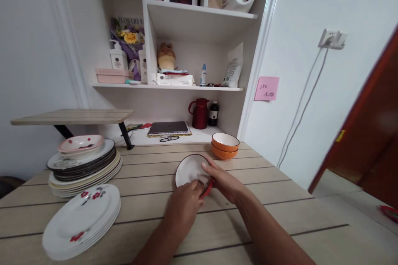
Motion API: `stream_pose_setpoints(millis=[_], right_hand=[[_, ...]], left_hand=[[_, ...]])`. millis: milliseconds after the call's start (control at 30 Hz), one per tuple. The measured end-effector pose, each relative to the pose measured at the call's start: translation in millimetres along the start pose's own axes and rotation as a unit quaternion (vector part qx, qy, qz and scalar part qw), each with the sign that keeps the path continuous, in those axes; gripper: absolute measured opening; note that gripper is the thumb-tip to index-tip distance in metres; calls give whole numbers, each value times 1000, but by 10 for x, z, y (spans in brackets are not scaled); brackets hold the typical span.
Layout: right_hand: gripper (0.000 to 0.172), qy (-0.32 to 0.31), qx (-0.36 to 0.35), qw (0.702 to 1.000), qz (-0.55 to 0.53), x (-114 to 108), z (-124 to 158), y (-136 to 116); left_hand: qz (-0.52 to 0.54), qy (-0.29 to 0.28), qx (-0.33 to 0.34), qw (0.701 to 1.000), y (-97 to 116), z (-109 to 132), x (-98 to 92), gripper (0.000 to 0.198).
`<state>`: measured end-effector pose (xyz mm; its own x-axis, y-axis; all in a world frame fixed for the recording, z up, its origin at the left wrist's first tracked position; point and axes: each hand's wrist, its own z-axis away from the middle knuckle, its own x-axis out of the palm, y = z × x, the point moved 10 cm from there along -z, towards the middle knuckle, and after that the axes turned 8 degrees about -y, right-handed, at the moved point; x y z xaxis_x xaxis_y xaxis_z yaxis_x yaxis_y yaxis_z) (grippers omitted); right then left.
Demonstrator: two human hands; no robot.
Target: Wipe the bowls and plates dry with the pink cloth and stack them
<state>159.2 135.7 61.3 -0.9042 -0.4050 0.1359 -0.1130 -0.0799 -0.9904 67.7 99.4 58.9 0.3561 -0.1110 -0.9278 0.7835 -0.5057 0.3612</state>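
A small bowl [190, 169], white inside and red outside, is tilted up on edge on the wooden table [280, 198]. My right hand [222, 180] grips its right rim with fingers curled over the edge. My left hand [183, 209] is closed against the bowl's lower rim, apparently holding a pale cloth or tissue I cannot make out clearly. Two stacked orange bowls [224, 146] stand just behind, to the right.
A tall stack of mixed plates topped by a pink-rimmed dish [81, 161] stands at the left. In front of it lies a stack of white plates with red flowers [82, 221]. Behind the table are shelves with a red jug [200, 113], bottles and a laptop.
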Motion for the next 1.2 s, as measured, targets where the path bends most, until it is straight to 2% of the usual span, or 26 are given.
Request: stream_pose_setpoints(millis=[133,233,333,433,567,733,833,900,967,1067,1133,1200], right_hand=[[81,-30,-63,997,-32,321,-21,-52],[86,29,-108,994,9,389,-25,-86],[74,89,-127,987,40,342,-47,-92],[58,98,-131,985,56,240,-94,-123],[47,97,-64,993,37,-22,-100,-102],[48,87,23,995,40,-294,4,-77],[51,71,56,994,64,-344,41,-59],[54,74,49,994,65,-340,57,-73],[56,74,20,996,53,-276,64,-104],[60,31,-31,998,39,-5,50,-139],[69,0,-59,997,42,213,38,-148],[84,-3,-84,995,62,373,27,-155]], left_hand=[[135,100,-65,984,-173,82,-172,39],[154,118,-70,979,-197,95,-171,43],[135,105,-38,985,-145,46,-132,50],[88,74,-22,993,-76,2,-80,49],[22,8,4,1000,108,-4,8,36],[-33,-47,50,997,337,51,48,42],[-42,-59,44,996,371,72,61,39],[-36,-52,27,998,352,68,68,35],[-18,-28,-3,999,282,55,57,30],[46,41,-75,995,60,65,-27,27],[91,85,-115,986,-94,98,-91,31],[108,99,-135,980,-194,118,-118,34]])
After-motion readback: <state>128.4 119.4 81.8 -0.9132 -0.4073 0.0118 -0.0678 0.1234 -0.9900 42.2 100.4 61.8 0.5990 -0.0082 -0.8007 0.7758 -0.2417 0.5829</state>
